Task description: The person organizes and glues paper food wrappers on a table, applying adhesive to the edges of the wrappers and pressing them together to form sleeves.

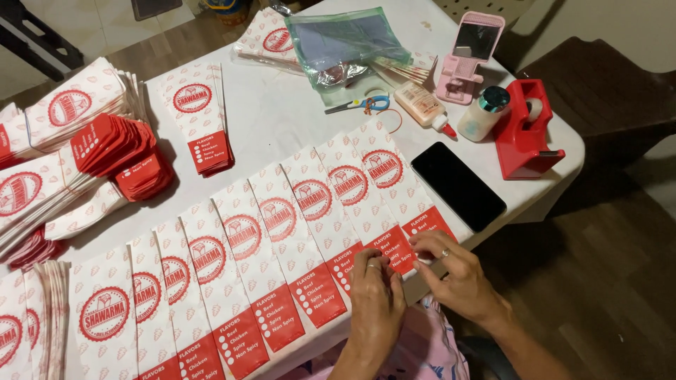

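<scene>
At the near edge of the white table (282, 119), the left hand (377, 299) and the right hand (458, 271) meet over the red lower end of a long white and red printed paper sleeve (398, 193), the last on the right of an overlapping row of such sleeves (239, 260). Both hands have fingertips pinched on that red end, the other fingers loosely curled. Just beyond lies a flat black phone (458, 185). Farther left sit stacks of the same sleeves (84, 151). At the far side stand a red tape dispenser (524, 130), a glue bottle (424, 107), a pink phone stand (468, 56) and a clear plastic bag (345, 46).
</scene>
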